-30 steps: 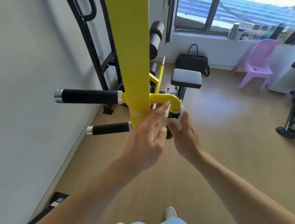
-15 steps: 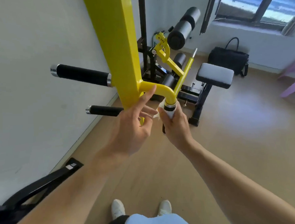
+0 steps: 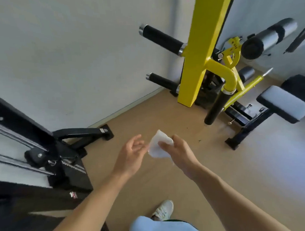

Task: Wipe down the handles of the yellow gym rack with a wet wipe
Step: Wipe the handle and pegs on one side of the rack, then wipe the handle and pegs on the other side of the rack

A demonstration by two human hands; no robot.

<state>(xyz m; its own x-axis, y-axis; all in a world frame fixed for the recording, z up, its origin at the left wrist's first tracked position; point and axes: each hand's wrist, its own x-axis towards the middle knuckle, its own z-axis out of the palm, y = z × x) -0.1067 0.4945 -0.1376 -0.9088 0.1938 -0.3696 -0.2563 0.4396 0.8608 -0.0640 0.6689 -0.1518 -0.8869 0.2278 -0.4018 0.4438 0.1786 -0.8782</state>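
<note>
The right hand (image 3: 178, 151) is pinching a crumpled white wet wipe (image 3: 158, 145) between thumb and fingers, low over the floor (image 3: 238, 172), while the left hand (image 3: 131, 154) is hanging loosely spread just beside it, fingertips near the wipe's edge but holding nothing. Both hands are sitting well apart from the yellow gym rack (image 3: 203, 48), so no handle is being wiped at this instant. The downward-pointing handle (image 3: 216, 107) under the curved yellow tube is standing nearest; whether it is already clean cannot be told. The upper side handle (image 3: 160, 39) and the lower side handle (image 3: 161, 81), both jutting toward the wall (image 3: 67, 58), are probably still waiting. A padded bench (image 3: 284, 103) is standing behind the rack, and a black machine (image 3: 50, 151) is occupying the left.
</note>
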